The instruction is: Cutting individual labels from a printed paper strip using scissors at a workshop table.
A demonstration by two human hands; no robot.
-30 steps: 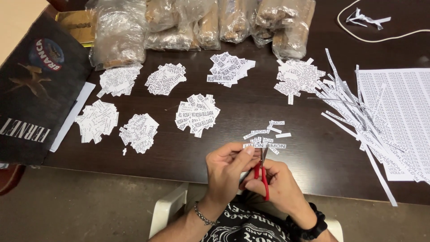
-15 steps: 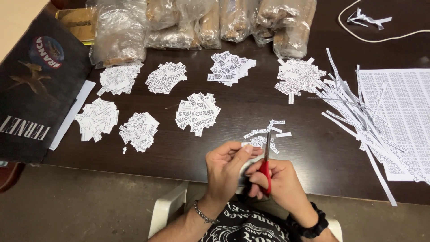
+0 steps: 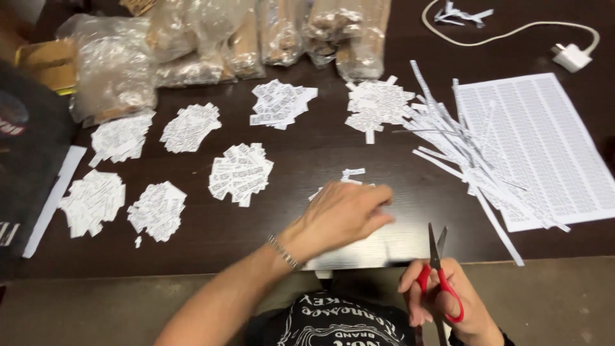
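My left hand point(image 3: 343, 214) reaches over the dark table point(image 3: 307, 160), fingers spread flat over a small heap of cut paper slips point(image 3: 349, 174) near the front edge; it holds nothing. My right hand point(image 3: 445, 301) sits below the table edge, gripping red-handled scissors point(image 3: 437, 275) with the blades pointing up and nearly closed. Long paper strips point(image 3: 461, 154) lie to the right of my left hand, partly on a printed sheet point(image 3: 538, 141).
Several piles of cut slips point(image 3: 240, 172) are spread over the left and middle of the table. Clear plastic bags point(image 3: 192, 45) line the far edge. A white cable with charger point(image 3: 570, 57) lies far right. A dark bag point(image 3: 25, 147) sits at left.
My hands have separated: the left one moved up onto the table over the fresh slips, and the right one drew the scissors down and right, off the table edge. The camera came closer.
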